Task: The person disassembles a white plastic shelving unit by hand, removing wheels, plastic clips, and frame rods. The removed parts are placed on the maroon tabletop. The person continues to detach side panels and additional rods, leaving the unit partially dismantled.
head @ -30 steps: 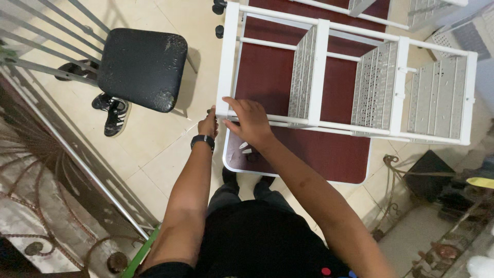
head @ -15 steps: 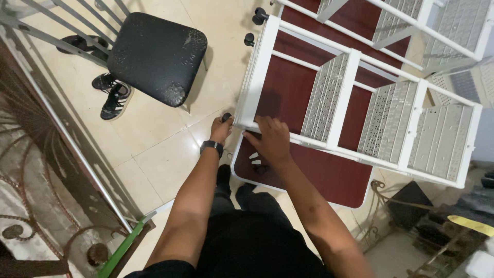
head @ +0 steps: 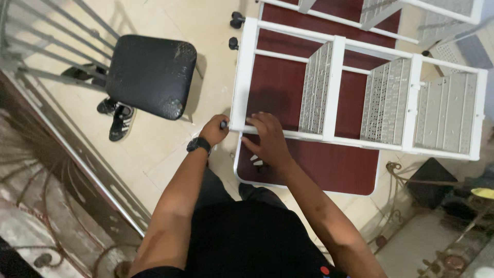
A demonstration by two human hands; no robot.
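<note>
Both our hands meet the white metal shelf rack [head: 334,92] lying over the dark red table [head: 319,164]. Our left hand [head: 215,131] is fisted around a small dark tool [head: 224,124] at the rack's near corner, while our right hand [head: 268,141] presses open-fingered on the near rail.

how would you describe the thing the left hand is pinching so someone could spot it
Start at the white shelf rack lying over the dark red board. Go to its near left corner, where the left hand meets the frame. There the fingers hold a small dark piece, the only dark spot on that white corner.
</note>
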